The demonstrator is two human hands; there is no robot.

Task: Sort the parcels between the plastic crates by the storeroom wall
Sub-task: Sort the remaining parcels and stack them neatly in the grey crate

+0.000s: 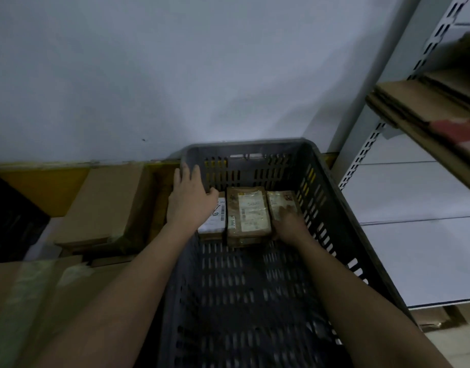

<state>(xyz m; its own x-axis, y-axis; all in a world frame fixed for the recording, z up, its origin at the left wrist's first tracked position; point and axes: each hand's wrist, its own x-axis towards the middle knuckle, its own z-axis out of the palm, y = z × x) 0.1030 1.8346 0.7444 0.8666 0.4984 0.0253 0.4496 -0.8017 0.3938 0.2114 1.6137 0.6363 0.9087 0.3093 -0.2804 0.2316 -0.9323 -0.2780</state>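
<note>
A dark grey slotted plastic crate [334,208] stands against the wall. At its far end lie three parcels side by side: a white-labelled one [215,221] on the left, a brown taped one [248,211] in the middle, a smaller brown one [280,201] on the right. My left hand [191,200] hovers over the crate's left rim, fingers spread, partly hiding the white parcel. My right hand [289,225] is down inside the crate, resting on the near end of the right parcel; whether it grips it is unclear.
Cardboard boxes [106,205] lie on the floor left of the crate, with more flattened cardboard [42,288] nearer me. A dark object [11,221] sits at the far left. A white metal shelving rack [414,181] with cardboard [427,107] on a shelf stands to the right.
</note>
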